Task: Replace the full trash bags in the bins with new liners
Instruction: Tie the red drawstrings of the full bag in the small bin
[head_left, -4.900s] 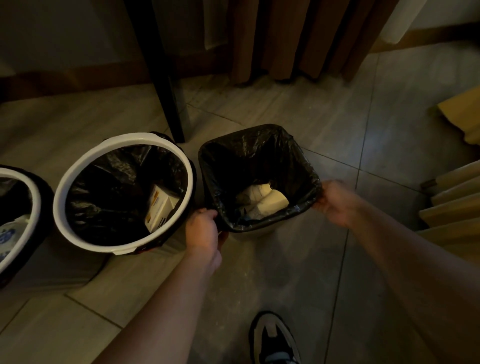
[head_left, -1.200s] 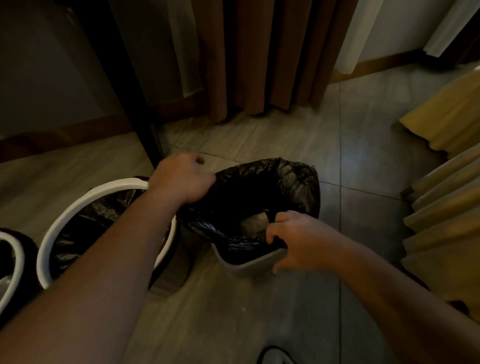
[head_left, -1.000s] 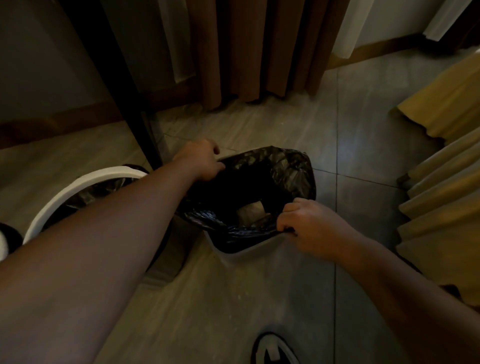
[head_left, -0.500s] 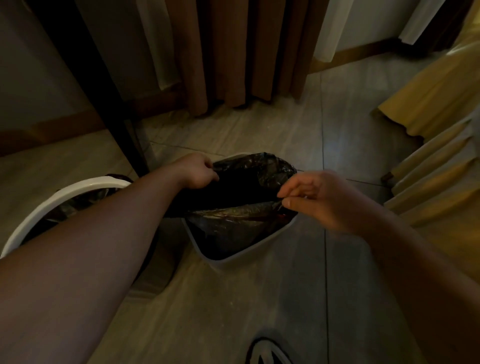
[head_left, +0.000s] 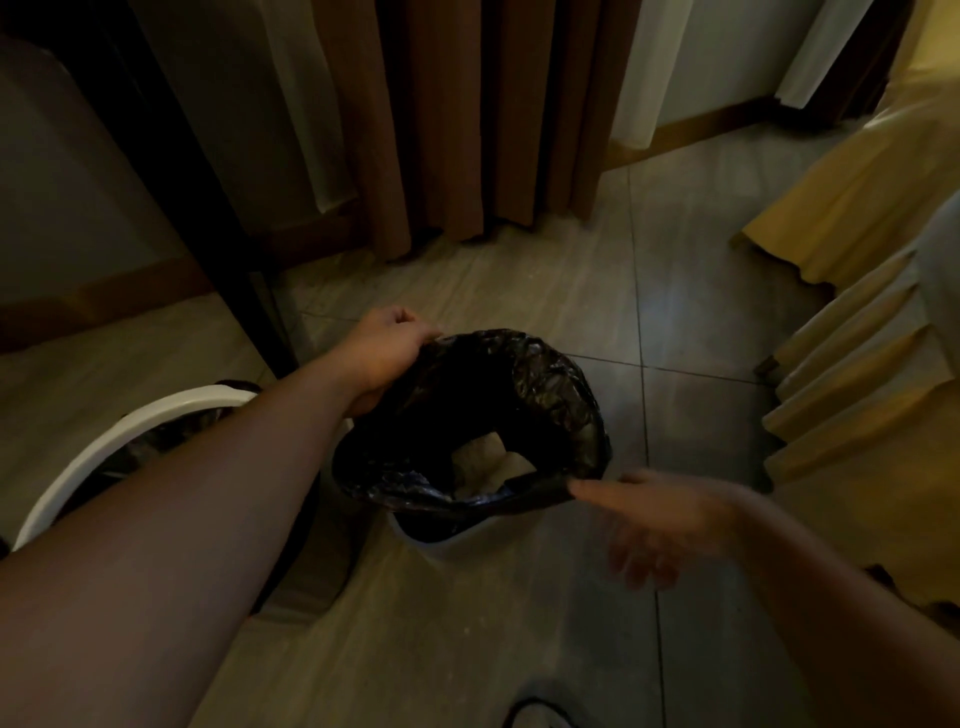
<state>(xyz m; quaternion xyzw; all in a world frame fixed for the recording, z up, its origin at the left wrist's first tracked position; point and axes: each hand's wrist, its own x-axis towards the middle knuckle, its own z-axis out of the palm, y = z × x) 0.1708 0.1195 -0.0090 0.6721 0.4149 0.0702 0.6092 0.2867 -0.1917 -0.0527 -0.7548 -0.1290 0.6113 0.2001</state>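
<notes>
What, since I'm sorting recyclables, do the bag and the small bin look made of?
The bag looks like thin black plastic film, glossy: it crinkles and catches highlights along its folds. Of the bin only a pale, smooth, stiff edge shows beneath the bag. It is probably moulded hard plastic, fairly matt, though the dim light leaves that open.

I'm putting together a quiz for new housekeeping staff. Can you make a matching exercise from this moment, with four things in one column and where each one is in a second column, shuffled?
Things
1. left hand
2. right hand
3. white-rimmed round bin
4. brown curtain

Places
A. hangs at the back of the room
B. pinches the near right edge of the black bag
C. grips the black bag's far left edge
D. stands at the left, beside the black bag

Pairs: 1-C, 2-B, 3-D, 4-A
</notes>
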